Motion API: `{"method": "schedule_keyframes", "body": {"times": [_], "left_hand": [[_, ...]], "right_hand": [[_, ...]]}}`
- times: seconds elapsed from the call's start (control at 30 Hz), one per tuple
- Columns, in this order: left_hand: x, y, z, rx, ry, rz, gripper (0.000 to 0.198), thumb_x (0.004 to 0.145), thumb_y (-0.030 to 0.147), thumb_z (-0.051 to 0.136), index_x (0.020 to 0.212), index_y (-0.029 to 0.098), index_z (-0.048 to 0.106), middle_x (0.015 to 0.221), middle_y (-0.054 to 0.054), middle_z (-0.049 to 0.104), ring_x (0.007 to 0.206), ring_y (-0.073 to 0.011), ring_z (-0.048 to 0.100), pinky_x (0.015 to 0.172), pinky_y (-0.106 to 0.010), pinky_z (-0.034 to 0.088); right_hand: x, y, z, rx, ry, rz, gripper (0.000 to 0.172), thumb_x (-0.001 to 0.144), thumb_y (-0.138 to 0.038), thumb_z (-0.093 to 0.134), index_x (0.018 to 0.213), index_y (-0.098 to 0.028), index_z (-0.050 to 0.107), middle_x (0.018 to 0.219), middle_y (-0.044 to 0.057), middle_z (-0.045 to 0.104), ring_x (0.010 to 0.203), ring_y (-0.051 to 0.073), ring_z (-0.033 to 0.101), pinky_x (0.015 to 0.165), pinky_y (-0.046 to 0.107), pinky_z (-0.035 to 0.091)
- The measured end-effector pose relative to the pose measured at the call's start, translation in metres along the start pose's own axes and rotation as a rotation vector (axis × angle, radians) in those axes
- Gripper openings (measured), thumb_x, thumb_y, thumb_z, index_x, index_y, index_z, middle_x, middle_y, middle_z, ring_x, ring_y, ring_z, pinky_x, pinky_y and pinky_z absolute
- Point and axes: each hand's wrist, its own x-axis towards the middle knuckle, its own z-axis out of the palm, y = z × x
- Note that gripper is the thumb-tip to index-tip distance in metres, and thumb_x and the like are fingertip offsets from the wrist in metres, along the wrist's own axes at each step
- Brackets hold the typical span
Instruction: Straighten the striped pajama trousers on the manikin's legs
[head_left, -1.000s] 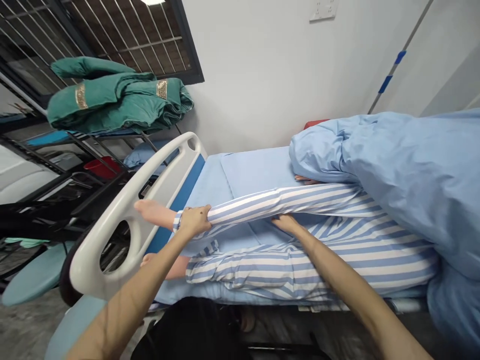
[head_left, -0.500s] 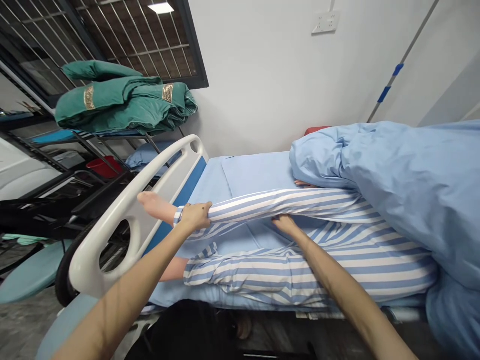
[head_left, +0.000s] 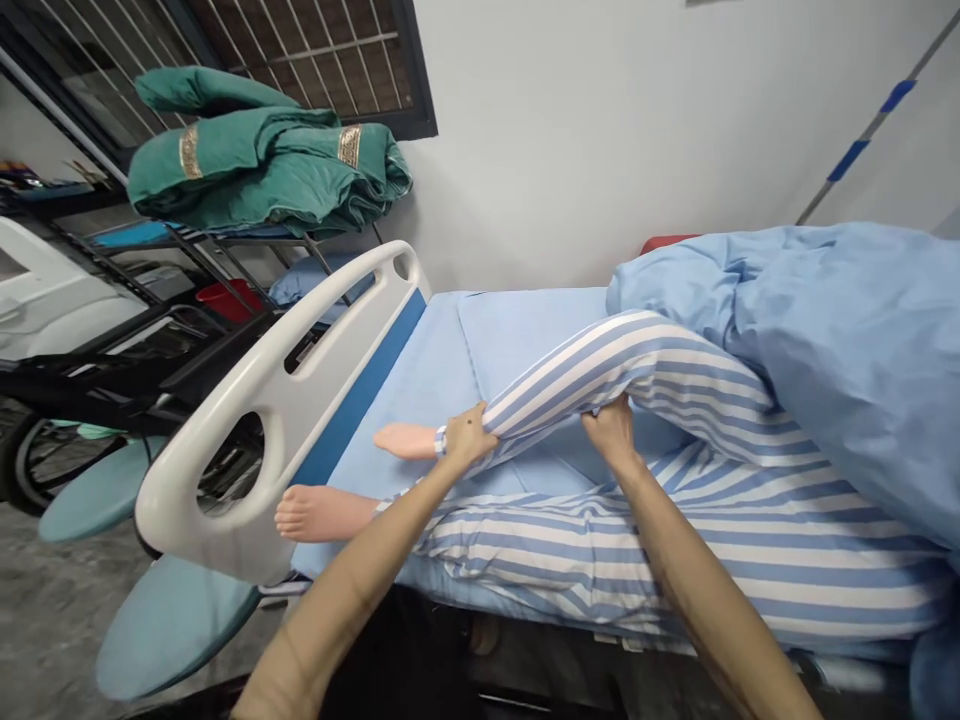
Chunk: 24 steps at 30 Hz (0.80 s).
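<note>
One bent, striped-trousered leg, left hand gripping near the ankle, right hand under the knee, grip unclear

far left: barred window | before it: folded green bundle | left: red bucket | near left: teal seat, second teal seat beyond | far right: blue-banded pole by white wall
</note>
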Motion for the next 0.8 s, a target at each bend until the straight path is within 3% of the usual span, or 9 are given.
{"method": "schedule_keyframes", "body": {"times": [0.17,0.3,0.43,0.57,0.7,0.8], "left_hand": [[0.007,0.056,0.017,-0.181,0.057,0.01,0.048,0.069,0.033,0.065,0.114,0.028,0.053,0.102,-0.004,0.07,0.098,-0.0233,0.065,0.083,-0.031,0.044],[0.007,0.061,0.007,-0.186,0.027,0.037,0.05,0.068,0.034,0.065,0.115,0.027,0.053,0.102,-0.005,0.07,0.098,-0.0246,0.065,0.085,-0.034,0.044],[0.009,0.032,-0.014,-0.078,-0.004,0.047,0.048,0.069,0.035,0.062,0.115,0.026,0.054,0.103,-0.005,0.071,0.099,-0.0244,0.065,0.084,-0.032,0.044],[0.017,-0.014,-0.047,0.116,0.009,0.07,0.051,0.07,0.033,0.058,0.12,0.025,0.053,0.109,-0.007,0.07,0.103,-0.0267,0.064,0.084,-0.034,0.043],[0.022,-0.06,-0.081,0.33,-0.007,0.142,0.048,0.07,0.029,0.054,0.117,0.023,0.055,0.11,-0.01,0.069,0.103,-0.029,0.063,0.089,-0.039,0.04],[0.025,-0.079,-0.087,0.446,-0.025,0.209,0.039,0.069,0.026,0.054,0.108,0.021,0.058,0.105,-0.01,0.071,0.101,-0.0295,0.063,0.093,-0.043,0.035]], "right_hand": [[0.002,0.002,-0.005,0.102,0.139,0.028,0.06,0.075,-0.027,0.057,0.128,-0.01,0.036,0.13,0.025,0.044,0.123,0.032,0.044,0.099,0.044,0.042],[-0.001,0.0,-0.006,0.114,0.075,0.007,0.06,0.076,-0.024,0.056,0.129,-0.008,0.032,0.128,0.024,0.043,0.127,0.03,0.041,0.104,0.04,0.039],[-0.002,-0.001,-0.003,0.103,0.042,0.052,0.059,0.075,-0.018,0.052,0.13,-0.009,0.033,0.128,0.022,0.044,0.124,0.029,0.044,0.1,0.039,0.042],[-0.001,-0.003,-0.001,0.053,-0.061,0.129,0.057,0.081,-0.023,0.047,0.134,-0.009,0.032,0.124,0.021,0.05,0.106,0.027,0.057,0.09,0.037,0.046],[-0.008,-0.003,0.001,-0.083,-0.427,0.088,0.042,0.085,-0.027,0.047,0.123,-0.011,0.05,0.116,0.018,0.06,0.102,0.026,0.059,0.086,0.032,0.044],[-0.017,-0.003,0.005,-0.126,-0.79,-0.036,0.03,0.081,-0.028,0.055,0.105,-0.013,0.061,0.106,0.015,0.066,0.096,0.024,0.059,0.079,0.028,0.041]]}}
